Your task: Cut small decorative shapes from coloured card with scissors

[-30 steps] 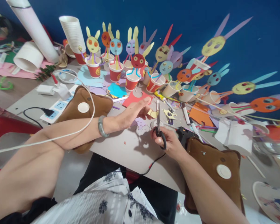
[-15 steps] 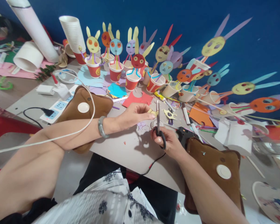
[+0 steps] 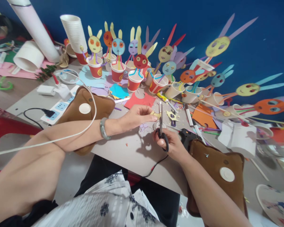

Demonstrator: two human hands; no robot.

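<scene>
My left hand (image 3: pixel 138 116) pinches a small piece of yellow paper (image 3: pixel 156 114) between thumb and fingers. My right hand (image 3: pixel 169 142) is closed around the black handles of a pair of scissors (image 3: pixel 160 118), whose blades point away from me, right beside the paper. Whether the blades touch the paper, I cannot tell. Just right of the scissors lies a cut yellow paper scrap (image 3: pixel 172 116). Purple paper cut-outs (image 3: pixel 144 127) lie on the table below my left hand.
Paper-faced rabbit figures in cups (image 3: pixel 135 80) line the back by the blue wall. Brown cushion-like pads lie left (image 3: pixel 73 105) and right (image 3: pixel 215 179). A white cable (image 3: pixel 93 118) crosses above my left forearm. A black glue gun (image 3: pixel 188 137) and markers (image 3: pixel 188 116) lie right.
Both hands keep nearly the same place and grip, with the scissors still beside the yellow paper. The whole view has shifted very slightly.
</scene>
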